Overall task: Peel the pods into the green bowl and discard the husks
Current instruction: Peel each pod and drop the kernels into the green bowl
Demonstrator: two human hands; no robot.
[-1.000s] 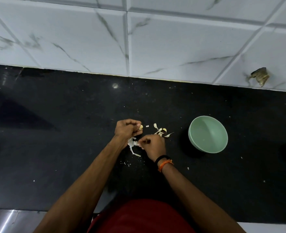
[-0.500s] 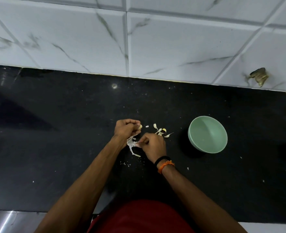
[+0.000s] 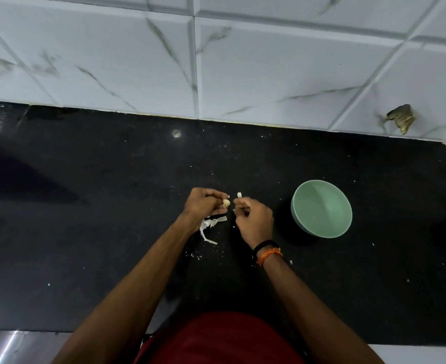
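Item one, your left hand (image 3: 203, 204): fingers curled, its grip closed on a pale pod (image 3: 226, 203) that shows at the fingertips, held above the black tabletop (image 3: 85, 206). Item two, a strip of white husk (image 3: 208, 227): it trails from under that same hand down toward you, its lower end near small white flakes (image 3: 195, 256) scattered on the tabletop. Item three, your right hand (image 3: 254, 219): just beside the left and apart from it by a narrow gap, fingers curled, its grip pinched on a small pale scrap of husk (image 3: 239, 195) sticking up at the fingertips. A black band (image 3: 265, 244) and an orange thread band (image 3: 270, 254) sit on that wrist. Item four, the green bowl (image 3: 303, 219): upright on the tabletop to the right of your right hand, near it but not touching; no pods can be made out inside. Item five, backdrop: white marble-veined wall tiles (image 3: 243, 61) behind the tabletop, with a brownish fitting (image 3: 400, 120) on the wall at far right. Your red garment (image 3: 222, 340) fills the bottom edge.
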